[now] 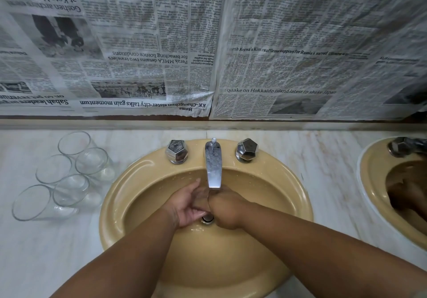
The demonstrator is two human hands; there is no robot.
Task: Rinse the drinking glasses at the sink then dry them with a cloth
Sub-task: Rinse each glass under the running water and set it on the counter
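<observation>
Both of my hands are low in the tan sink basin (pixel 143 182), right under the chrome spout (pixel 213 168). A clear drinking glass (pixel 201 199) lies sideways between them, hard to make out. My left hand (pixel 184 205) cups its body from the left. My right hand (pixel 227 207) is closed at its rim on the right, fingers hidden. Several more clear glasses (pixel 69 173) stand grouped on the marble counter left of the sink. No cloth is in view. I cannot tell whether water is running.
Two faceted chrome tap knobs (pixel 176 151) (pixel 246 149) flank the spout. The drain (pixel 208 219) sits just below my hands. A second tan sink (pixel 369 177) lies at the right edge. Newspaper (pixel 208 55) covers the wall behind the counter.
</observation>
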